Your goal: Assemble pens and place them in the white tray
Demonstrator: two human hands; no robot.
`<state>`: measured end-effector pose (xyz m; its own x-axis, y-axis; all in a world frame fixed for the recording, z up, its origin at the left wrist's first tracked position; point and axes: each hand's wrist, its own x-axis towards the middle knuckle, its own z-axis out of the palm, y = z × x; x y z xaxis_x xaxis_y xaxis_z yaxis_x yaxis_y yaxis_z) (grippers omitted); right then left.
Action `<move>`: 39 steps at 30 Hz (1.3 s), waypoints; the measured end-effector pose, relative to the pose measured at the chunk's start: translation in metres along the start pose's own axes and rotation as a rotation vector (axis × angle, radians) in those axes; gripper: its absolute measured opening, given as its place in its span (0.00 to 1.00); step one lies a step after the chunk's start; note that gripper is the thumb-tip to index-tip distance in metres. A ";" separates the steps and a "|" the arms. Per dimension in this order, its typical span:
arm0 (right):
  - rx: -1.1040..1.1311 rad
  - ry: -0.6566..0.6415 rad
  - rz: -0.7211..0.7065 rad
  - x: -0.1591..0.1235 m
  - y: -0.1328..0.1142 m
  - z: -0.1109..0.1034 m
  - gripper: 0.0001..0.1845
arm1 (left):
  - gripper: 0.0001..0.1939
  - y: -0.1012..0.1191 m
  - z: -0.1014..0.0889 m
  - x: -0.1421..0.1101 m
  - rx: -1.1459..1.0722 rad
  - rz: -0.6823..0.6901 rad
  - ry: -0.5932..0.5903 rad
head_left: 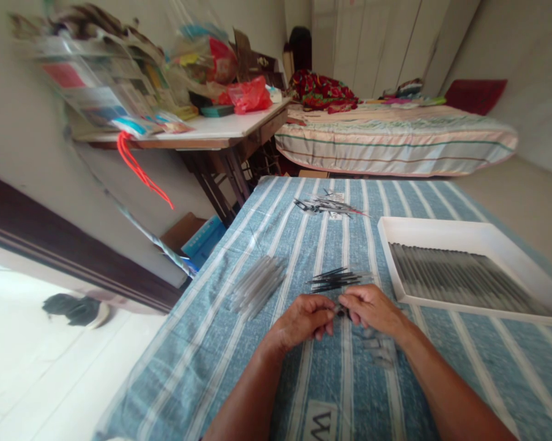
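My left hand (306, 317) and my right hand (371, 309) meet over the cloth, fingertips pinched close together. Between them shows a small dark piece (342, 312), mostly covered by the fingers and too blurred to name. Just beyond the hands lies a loose pile of thin black rods (335, 280). Left of it is a heap of translucent grey tubes (257, 286). Small clear pieces (379, 349) lie beneath my right wrist, blurred. Farther off is a tangle of thin dark and clear strips (328, 205) with a red tip.
A white tray (429, 225) at the right holds a row of grey tubes (464, 278) with dark ends. Everything lies on a blue striped cloth (202, 343). Behind stand a bed (395, 138) and a side table (221, 131) loaded with bags.
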<state>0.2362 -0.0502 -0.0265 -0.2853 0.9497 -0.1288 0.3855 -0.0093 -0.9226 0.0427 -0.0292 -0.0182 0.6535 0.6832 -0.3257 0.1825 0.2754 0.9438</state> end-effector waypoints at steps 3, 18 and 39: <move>0.024 -0.030 0.000 0.000 -0.002 0.000 0.14 | 0.10 -0.001 0.000 0.000 0.011 0.010 -0.007; 0.032 -0.051 -0.011 -0.001 -0.001 -0.001 0.17 | 0.10 0.000 0.001 0.000 0.025 0.014 0.047; 0.116 0.103 -0.005 -0.001 -0.002 -0.008 0.18 | 0.10 0.003 0.003 0.001 0.452 0.221 0.109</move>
<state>0.2428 -0.0486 -0.0220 -0.1936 0.9768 -0.0919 0.2789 -0.0350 -0.9597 0.0461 -0.0301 -0.0149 0.6366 0.7652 -0.0965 0.3633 -0.1872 0.9127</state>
